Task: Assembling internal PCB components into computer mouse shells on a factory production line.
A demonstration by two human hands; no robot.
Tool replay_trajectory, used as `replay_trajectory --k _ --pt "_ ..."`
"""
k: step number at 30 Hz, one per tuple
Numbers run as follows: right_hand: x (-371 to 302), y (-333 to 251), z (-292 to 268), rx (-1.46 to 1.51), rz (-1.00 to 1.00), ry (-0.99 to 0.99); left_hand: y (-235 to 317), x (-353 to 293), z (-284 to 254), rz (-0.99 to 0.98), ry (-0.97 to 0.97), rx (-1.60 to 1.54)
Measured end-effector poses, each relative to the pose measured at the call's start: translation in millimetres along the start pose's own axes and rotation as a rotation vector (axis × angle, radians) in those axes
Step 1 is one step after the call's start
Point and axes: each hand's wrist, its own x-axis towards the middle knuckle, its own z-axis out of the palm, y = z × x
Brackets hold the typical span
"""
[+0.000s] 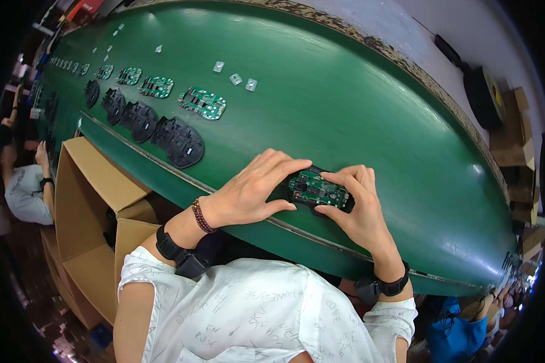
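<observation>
Between my two hands, on the green work surface, lies a black plastic shell [316,209] with a green circuit board [318,189] seated in it, small parts showing on its top. My left hand [248,189] holds the left end, index finger along the far edge and thumb at the near edge. The right end is gripped by my right hand [358,209], its thumb on the near side and its fingers on the far side by the board's edge. My palms hide the parts of the shell below them.
Left of my hands, black plastic shells [178,142] stand in a row, with green circuit boards [203,103] lined up behind. Small clear pieces [235,79] lie farther back. An open cardboard box [85,199] stands beside the bench at left. Other people [27,190] sit along the bench.
</observation>
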Motion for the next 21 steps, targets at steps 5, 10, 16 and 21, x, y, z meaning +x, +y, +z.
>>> replay_trajectory --k 5,10,16,21 --pt "-4 2 0 -0.017 -0.001 0.031 7 18 -4 0.043 -0.059 -0.025" --pt "-8 10 0 0.001 -0.008 -0.01 7 38 15 0.076 -0.073 0.006" --pt "-23 15 2 -0.068 -0.045 0.008 4 37 20 0.063 -0.087 0.031" --pt "-23 13 0 -0.075 -0.044 0.039 5 41 19 0.045 -0.103 0.015"
